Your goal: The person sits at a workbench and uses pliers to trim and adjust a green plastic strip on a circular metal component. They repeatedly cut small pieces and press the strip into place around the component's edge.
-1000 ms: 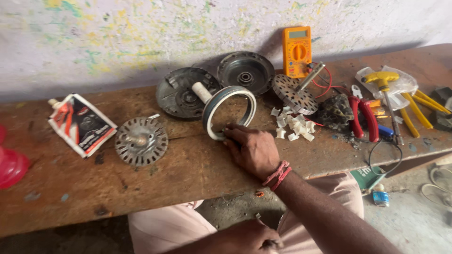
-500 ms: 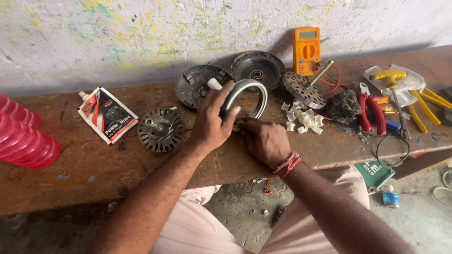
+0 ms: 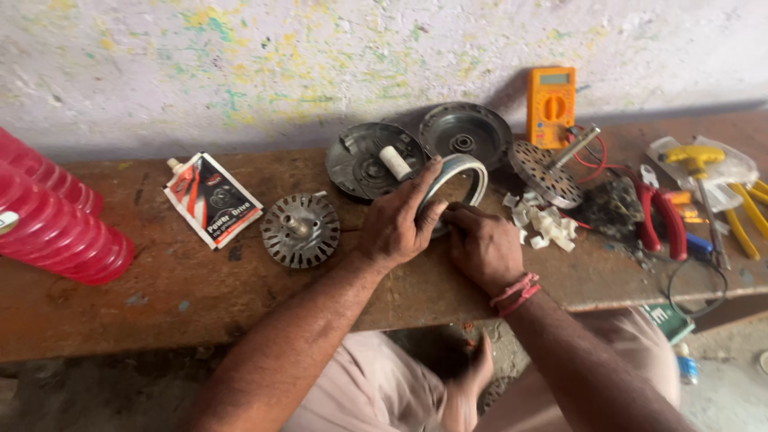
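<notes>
A grey metal ring (image 3: 464, 178), a motor part, stands tilted on edge on the wooden bench (image 3: 184, 296). My left hand (image 3: 396, 224) grips its left rim from outside. My right hand (image 3: 484, 248), with a red thread band at the wrist, presses its fingers against the ring's lower inner edge; what the fingertips pinch is hidden. Behind the ring lie two round dark motor covers (image 3: 368, 160), (image 3: 466, 134), one with a white roll (image 3: 394, 162) on it. A finned rotor disc with a shaft (image 3: 301, 230) lies left of my hands.
A red ribbed plastic object (image 3: 52, 224) lies at the far left. A glue pouch (image 3: 212, 200) lies beside the rotor disc. To the right: white scraps (image 3: 544, 224), a perforated disc (image 3: 548, 172), an orange multimeter (image 3: 550, 106), red-handled pliers (image 3: 660, 220), yellow tools (image 3: 724, 184), black cable (image 3: 696, 288).
My left hand came up from below the bench and took hold of the ring's left rim. My right hand stayed at the ring's lower edge. The view swung left, showing the red ribbed object.
</notes>
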